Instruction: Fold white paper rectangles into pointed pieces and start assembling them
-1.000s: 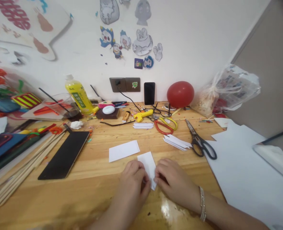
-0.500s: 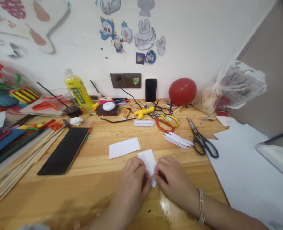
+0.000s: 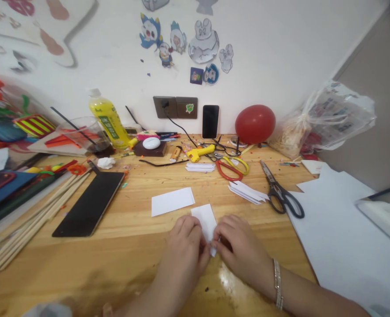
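A small white piece of paper (image 3: 205, 220) lies on the wooden table, its near end between both hands. My left hand (image 3: 188, 242) closes on its left edge, fingers curled and partly hidden. On the right edge, my right hand (image 3: 236, 240) pinches the paper near the bottom corner; a bracelet (image 3: 277, 284) circles that wrist. Just beyond the left hand rests a white paper rectangle (image 3: 172, 201). Folded white paper strips (image 3: 248, 192) lie past the right hand, and another small stack of strips (image 3: 200, 167) sits farther back.
Black-handled scissors (image 3: 282, 193) and large white sheets (image 3: 353, 229) are on the right. Red-and-yellow scissors (image 3: 231, 168), a yellow glue gun (image 3: 200, 152) and a red balloon (image 3: 255, 124) stand behind. To the left are a black tablet (image 3: 89, 204), wooden sticks (image 3: 39, 215), a cup (image 3: 82, 132) and a bottle (image 3: 109, 119).
The camera view has shifted slightly. Both hands keep their hold on the paper, with only slight finger movement at its near end.
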### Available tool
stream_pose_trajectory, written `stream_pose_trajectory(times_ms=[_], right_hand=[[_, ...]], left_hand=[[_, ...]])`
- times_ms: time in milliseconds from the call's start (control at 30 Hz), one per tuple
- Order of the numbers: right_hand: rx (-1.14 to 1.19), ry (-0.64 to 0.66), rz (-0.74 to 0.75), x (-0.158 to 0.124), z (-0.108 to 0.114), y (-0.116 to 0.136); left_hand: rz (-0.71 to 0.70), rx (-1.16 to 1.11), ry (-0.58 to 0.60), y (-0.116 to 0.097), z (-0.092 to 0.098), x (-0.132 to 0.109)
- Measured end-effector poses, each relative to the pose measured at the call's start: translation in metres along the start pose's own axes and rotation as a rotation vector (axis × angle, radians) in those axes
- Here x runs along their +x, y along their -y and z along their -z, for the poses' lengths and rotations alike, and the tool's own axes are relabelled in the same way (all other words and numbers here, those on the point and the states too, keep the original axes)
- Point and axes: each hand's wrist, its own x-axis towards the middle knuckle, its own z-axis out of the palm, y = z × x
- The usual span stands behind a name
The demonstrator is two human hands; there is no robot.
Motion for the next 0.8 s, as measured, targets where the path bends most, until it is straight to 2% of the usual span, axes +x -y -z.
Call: stream_pose_trajectory(times_ms=[300, 633, 800], right_hand=[[0.049, 0.053, 0.019, -0.0057, 0.0069, -0.0009], [-0.002, 0.065, 0.013, -0.0031, 0.0062, -0.0008], [-0.021, 0.066, 0.025, -0.0045, 0.0057, -0.0004]], left_hand=[[0.019, 0.015, 0.015, -0.0030, 0.0013, 0.0007], [0.016, 0.020, 0.023, -0.0024, 0.0017, 0.0015], [0.065, 0.009, 0.013, -0.0021, 0.0039, 0.0040]])
